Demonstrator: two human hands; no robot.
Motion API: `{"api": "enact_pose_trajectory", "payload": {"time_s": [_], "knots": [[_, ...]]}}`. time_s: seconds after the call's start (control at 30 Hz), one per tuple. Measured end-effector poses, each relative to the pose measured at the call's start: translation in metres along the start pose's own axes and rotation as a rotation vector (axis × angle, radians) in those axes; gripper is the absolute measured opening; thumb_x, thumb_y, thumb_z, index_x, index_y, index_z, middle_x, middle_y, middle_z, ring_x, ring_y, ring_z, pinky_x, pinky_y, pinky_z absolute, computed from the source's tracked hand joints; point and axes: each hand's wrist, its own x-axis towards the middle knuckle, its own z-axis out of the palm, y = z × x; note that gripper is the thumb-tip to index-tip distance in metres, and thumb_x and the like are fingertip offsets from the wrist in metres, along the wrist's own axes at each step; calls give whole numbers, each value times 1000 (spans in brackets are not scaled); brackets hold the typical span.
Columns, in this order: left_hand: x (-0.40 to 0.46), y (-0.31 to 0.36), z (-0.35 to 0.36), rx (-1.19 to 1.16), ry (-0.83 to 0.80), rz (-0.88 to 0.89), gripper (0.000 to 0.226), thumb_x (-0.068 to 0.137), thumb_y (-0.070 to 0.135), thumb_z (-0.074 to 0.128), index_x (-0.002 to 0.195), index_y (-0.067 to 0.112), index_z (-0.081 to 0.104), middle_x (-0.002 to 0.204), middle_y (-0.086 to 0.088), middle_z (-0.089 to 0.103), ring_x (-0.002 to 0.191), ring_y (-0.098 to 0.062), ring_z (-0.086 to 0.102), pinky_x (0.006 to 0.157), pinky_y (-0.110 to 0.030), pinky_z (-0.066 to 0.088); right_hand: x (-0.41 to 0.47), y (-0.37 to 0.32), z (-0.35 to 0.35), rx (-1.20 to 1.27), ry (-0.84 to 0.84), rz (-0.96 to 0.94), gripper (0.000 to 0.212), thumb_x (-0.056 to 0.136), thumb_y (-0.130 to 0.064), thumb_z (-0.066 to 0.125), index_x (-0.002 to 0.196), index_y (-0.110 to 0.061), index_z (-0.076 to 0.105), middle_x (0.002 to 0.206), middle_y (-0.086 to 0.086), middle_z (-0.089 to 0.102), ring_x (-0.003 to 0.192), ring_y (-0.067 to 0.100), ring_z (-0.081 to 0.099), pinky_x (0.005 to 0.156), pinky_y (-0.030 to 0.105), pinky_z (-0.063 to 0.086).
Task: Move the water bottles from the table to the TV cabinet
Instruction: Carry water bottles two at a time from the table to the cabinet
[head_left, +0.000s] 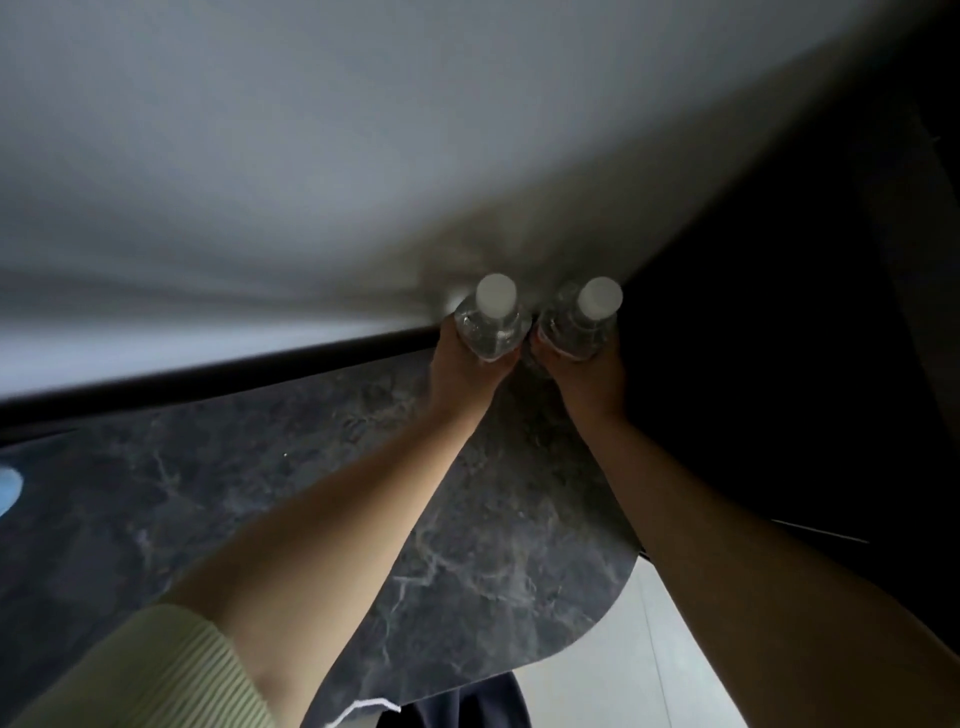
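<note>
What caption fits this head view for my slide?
Left hand and right hand each grip a capped water bottle at the far edge of a dark marble top.

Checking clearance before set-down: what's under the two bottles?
Dark marble top lies under them near its far corner. The left hand and right hand hide the bottles' bases, so contact is unclear.

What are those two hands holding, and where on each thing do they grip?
The left hand grips one water bottle around its body, below the white cap; the right hand grips a second water bottle likewise.
</note>
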Motion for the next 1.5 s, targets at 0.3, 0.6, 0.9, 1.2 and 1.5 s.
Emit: {"api": "enact_pose_trajectory", "payload": {"time_s": [0.3,0.6,0.9,1.2,1.5], "knots": [[5,-7,-2,14,-59,78,70,64,27,88,122,29,49,112,13,62,103,-1,57,77,-5,40,-6,-8,-3,13,-53,39,69,72,-16,84,130,-4,49,132,15,58,125,29,53,103,47,44],[6,-13,-13,95,-194,-25,103,65,18,84,147,18,21,142,-11,43,129,-26,47,104,-47,44,-19,-5,-16,43,-152,16,80,72,2,80,139,-7,37,137,8,52,127,18,48,103,23,40],[-33,75,-56,327,-209,185,94,76,36,78,148,13,22,145,-11,39,136,-25,35,105,-30,29,-50,-62,-54,-108,-122,69,106,74,-22,83,153,-17,13,156,7,27,141,21,29,100,21,24],[-70,201,-88,863,-251,538,60,91,43,56,142,16,39,145,-11,41,132,-29,39,105,-47,38,-71,-194,-104,-752,-165,-242,53,93,-32,55,142,-17,38,149,7,35,136,27,34,108,42,36],[-116,269,-140,1389,-168,785,50,92,41,49,136,18,40,140,-10,42,132,-28,37,105,-45,33,-126,-271,-103,-1321,-166,-419,51,92,-15,47,141,-19,34,151,9,22,144,29,15,114,57,21]]}}
